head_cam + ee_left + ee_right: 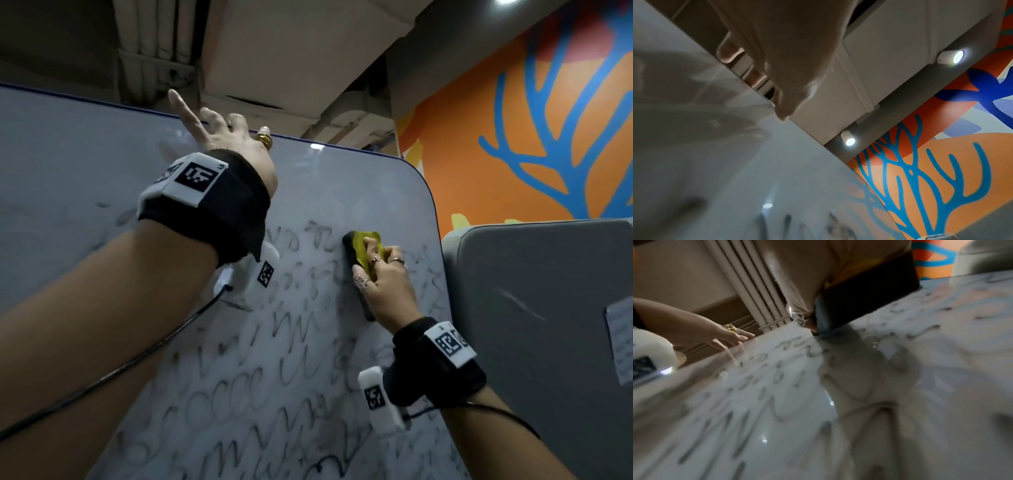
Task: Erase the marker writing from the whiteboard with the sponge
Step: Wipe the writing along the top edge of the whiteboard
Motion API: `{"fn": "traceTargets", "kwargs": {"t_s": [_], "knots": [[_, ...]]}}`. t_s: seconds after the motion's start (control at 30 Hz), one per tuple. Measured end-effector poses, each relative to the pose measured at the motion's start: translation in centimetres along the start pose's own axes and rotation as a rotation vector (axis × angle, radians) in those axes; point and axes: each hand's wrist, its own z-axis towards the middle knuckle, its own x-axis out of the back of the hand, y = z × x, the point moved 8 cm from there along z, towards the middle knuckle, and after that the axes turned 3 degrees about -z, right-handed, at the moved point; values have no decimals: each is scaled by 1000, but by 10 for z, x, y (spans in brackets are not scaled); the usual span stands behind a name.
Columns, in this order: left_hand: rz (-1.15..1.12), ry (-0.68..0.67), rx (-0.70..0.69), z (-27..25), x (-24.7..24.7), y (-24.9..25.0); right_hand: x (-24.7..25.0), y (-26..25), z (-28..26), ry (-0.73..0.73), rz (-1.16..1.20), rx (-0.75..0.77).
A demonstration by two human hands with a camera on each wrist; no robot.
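The whiteboard fills the head view, tilted away above me. Black marker writing covers its lower middle and right; the upper left looks smeared and mostly wiped. My right hand grips a yellow sponge with a black underside and presses it flat on the board at the top of the scribbles. In the right wrist view the sponge meets the board beside blurred writing. My left hand rests at the board's top edge with fingers spread and the index finger straight up. The left wrist view shows the left hand there.
A grey padded partition with a paper sheet stands just right of the board. Behind is an orange wall with a blue coral mural. Ceiling ducts and pipes run overhead, and spotlights shine near the wall.
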Motion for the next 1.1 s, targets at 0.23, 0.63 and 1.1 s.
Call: {"fn": "traceTargets", "kwargs": {"t_s": [0.23,0.63,1.1], "knots": [[16,-27,-47,-15,-4,-41,9,-10,9,17,12,-84],[-73,-6,-54,-27,-13,-98,1,-40,-19,-15,28,-26],[-176,126,6,-25,-14,-157,-4,-57,-20,54,83,-33]]}}
